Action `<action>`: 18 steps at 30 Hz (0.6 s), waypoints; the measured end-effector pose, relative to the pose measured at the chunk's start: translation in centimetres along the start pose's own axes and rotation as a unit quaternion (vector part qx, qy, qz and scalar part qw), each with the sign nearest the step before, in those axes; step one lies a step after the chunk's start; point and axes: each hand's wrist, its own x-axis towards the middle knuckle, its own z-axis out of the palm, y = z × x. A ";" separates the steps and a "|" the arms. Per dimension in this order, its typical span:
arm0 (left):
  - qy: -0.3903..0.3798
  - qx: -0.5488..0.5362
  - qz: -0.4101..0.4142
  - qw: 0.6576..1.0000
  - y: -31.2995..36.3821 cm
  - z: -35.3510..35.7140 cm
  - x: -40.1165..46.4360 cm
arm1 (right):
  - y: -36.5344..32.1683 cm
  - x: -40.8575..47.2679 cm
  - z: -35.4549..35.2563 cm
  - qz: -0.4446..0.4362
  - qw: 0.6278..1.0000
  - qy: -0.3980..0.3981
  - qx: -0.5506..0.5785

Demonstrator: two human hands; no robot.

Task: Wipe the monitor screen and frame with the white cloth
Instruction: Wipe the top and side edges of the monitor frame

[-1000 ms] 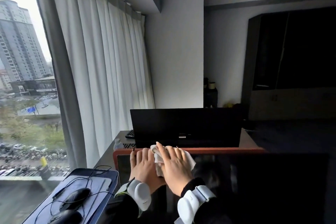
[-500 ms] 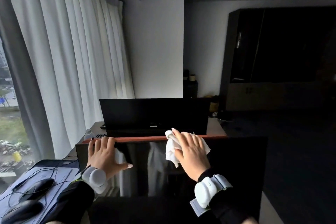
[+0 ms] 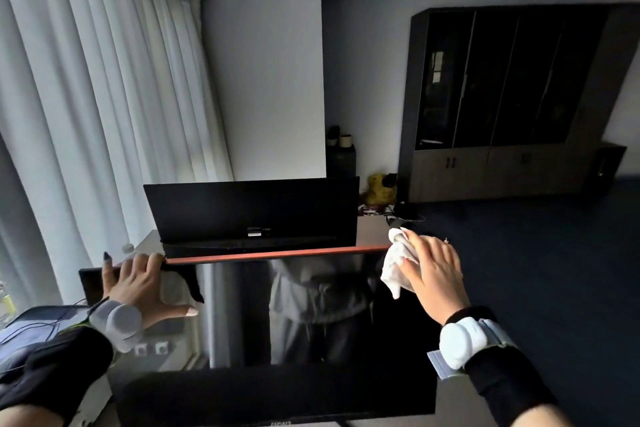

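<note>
The dark monitor [image 3: 242, 329] stands right in front of me, its glossy screen reflecting a person in grey. My left hand [image 3: 142, 284] grips its top left corner, fingers over the upper edge and thumb spread on the glass. My right hand [image 3: 433, 274] presses the crumpled white cloth [image 3: 394, 263] against the top right corner of the screen. The cloth pokes out to the left of my fingers.
A reddish divider edge [image 3: 277, 253] runs behind the monitor top. Beyond it a second black monitor [image 3: 252, 211] faces away on the far desk. White curtains [image 3: 104, 97] hang at the left, a dark cabinet [image 3: 502, 97] at the right. Cables and a pad [image 3: 31, 322] lie low left.
My right hand has slid the cloth rightward along the top of the screen, from near the left to the right corner. My left hand stayed at the left corner. The view turned right.
</note>
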 end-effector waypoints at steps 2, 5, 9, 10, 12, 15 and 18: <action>-0.008 0.016 0.052 0.998 2.2 -0.8 -0.6 | 1.0 0.1 -0.1 0.033 0.998 0.013 0.051; 0.011 -0.028 0.157 0.987 9.2 -1.9 -2.1 | 1.9 -0.1 -0.2 0.169 0.945 0.030 0.277; 0.021 -0.115 0.256 0.960 19.9 -2.9 -2.9 | 1.9 -3.0 0.7 0.284 0.848 -0.034 0.446; 0.022 -0.130 0.271 0.954 22.3 -3.1 -3.0 | 2.0 -3.9 1.1 0.290 0.844 -0.053 0.448; 0.010 -0.155 0.288 0.945 26.6 -3.6 -2.8 | 2.3 -5.0 1.5 0.297 0.842 -0.063 0.446; -0.011 -0.163 0.299 0.940 31.1 -3.8 -2.8 | 2.8 -5.4 1.5 0.297 0.846 -0.075 0.436; -0.025 -0.151 0.295 0.943 33.4 -3.1 -3.2 | 3.7 -6.8 1.9 0.332 0.840 -0.118 0.414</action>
